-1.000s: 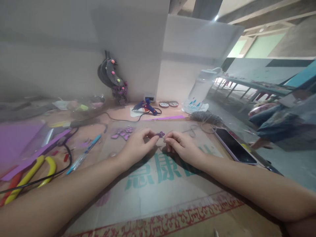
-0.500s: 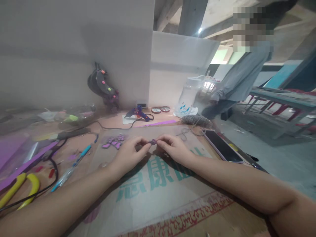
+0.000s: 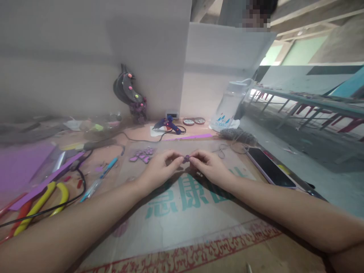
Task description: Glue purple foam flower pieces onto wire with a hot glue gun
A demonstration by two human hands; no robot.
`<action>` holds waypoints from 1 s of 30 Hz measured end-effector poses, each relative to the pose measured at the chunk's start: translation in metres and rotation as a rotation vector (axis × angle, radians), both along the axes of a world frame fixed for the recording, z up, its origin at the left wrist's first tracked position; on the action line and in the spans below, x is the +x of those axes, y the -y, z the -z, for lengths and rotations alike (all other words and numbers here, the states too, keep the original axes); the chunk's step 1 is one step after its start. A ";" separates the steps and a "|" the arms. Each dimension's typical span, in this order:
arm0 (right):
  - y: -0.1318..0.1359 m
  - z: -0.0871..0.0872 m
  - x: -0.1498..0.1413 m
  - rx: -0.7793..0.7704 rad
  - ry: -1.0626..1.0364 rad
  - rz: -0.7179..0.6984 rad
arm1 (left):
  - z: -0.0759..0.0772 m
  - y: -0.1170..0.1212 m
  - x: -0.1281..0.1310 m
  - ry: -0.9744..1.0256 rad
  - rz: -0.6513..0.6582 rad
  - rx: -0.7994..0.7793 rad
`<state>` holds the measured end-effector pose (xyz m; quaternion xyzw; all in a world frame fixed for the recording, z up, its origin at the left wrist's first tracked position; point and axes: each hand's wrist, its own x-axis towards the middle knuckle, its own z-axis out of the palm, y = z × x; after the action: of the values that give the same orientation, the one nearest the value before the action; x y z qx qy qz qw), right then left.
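Note:
A small dark purple piece (image 3: pixel 186 159), perhaps a little flower, is pinched between both hands above a printed cardboard sheet (image 3: pixel 182 231). My left hand (image 3: pixel 163 167) grips its left side with thumb and forefinger. On the other side, the thumb and fingers of my right hand (image 3: pixel 209 165) close on it too. Its exact shape is too small to make out. Just left of my left hand lie several purple cut-out pieces (image 3: pixel 142 154) with dark edges.
Behind the hands stand a blue glue gun (image 3: pixel 169 125), two round tins (image 3: pixel 193 121), a water bottle (image 3: pixel 226 108) and grey yarn (image 3: pixel 237 135). A phone (image 3: pixel 270 167) lies right. Left are yellow-handled pliers (image 3: pixel 38 208), a pen (image 3: pixel 99 178) and a black cord. A decorated grey crescent (image 3: pixel 129 93) leans on the partition.
The view has turned slightly left, so the table's things sit further right. The person in the background has moved mostly behind the partition. Both hands keep their pinch on the purple piece.

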<state>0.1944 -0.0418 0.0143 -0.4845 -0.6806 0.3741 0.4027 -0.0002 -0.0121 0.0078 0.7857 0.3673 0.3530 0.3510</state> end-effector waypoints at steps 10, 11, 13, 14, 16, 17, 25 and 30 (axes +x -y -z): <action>0.002 -0.003 -0.002 0.021 0.094 -0.012 | -0.003 0.001 0.000 -0.083 -0.034 0.081; 0.002 -0.003 -0.002 0.027 0.104 -0.015 | -0.004 0.001 0.000 -0.097 -0.041 0.090; 0.002 -0.003 -0.002 0.033 0.108 -0.016 | -0.004 0.001 0.000 -0.111 -0.050 0.105; 0.001 -0.002 -0.001 0.029 0.100 -0.015 | -0.004 0.001 0.000 -0.109 -0.049 0.111; 0.000 -0.001 0.000 0.006 0.069 -0.010 | -0.003 0.000 0.000 -0.093 -0.036 0.124; 0.000 -0.001 0.000 -0.007 0.051 -0.003 | -0.002 -0.001 0.000 -0.080 -0.031 0.127; -0.001 -0.003 -0.001 -0.061 -0.022 0.027 | 0.003 -0.002 0.000 -0.070 -0.012 0.085; -0.001 -0.001 0.000 -0.075 -0.005 0.014 | 0.004 -0.001 0.000 -0.051 -0.012 0.048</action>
<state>0.1943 -0.0411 0.0155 -0.5030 -0.6618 0.3977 0.3884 -0.0005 -0.0106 0.0043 0.8003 0.3724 0.3437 0.3203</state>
